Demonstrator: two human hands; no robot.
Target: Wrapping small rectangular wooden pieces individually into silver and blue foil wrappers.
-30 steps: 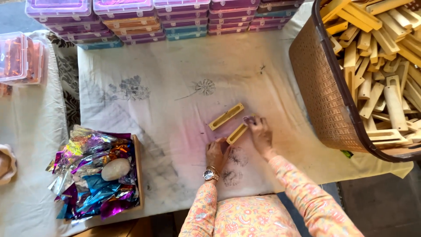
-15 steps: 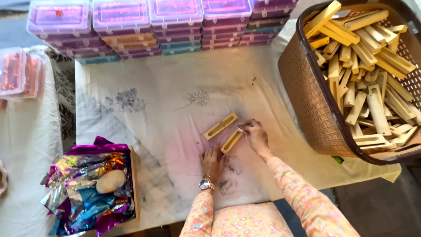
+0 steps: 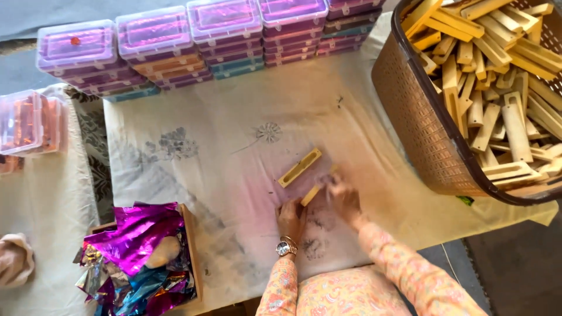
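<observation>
Down on the desk [image 3: 193, 175], seen from the head camera, both hands work at one small yellow wooden block [image 3: 312, 193]. The left hand [image 3: 291, 217], a watch on its wrist, pins the block's near end with its fingertips; the right hand [image 3: 342, 196] is blurred at the far end, fingers curled onto it, though how firmly it grips I cannot tell. Just beyond lies a second block [image 3: 300, 167], apart from both hands, on the stained pale cloth.

The held block is short, flat and pale yellow, lying slanted; its far end is hidden under the right hand. The free one is longer, with a dark slot along its top.

Since only fingertips hold the block, it could skid sideways on the loose cloth and knock the second block. A brown basket [image 3: 410, 111] heaped with similar blocks overhangs the desk edge at the right, and a bump from the elbow might tip it.

Stacked plastic boxes [image 3: 152, 41] line the far edge; a crate of shiny foil [image 3: 137, 234] sits at the left.
</observation>
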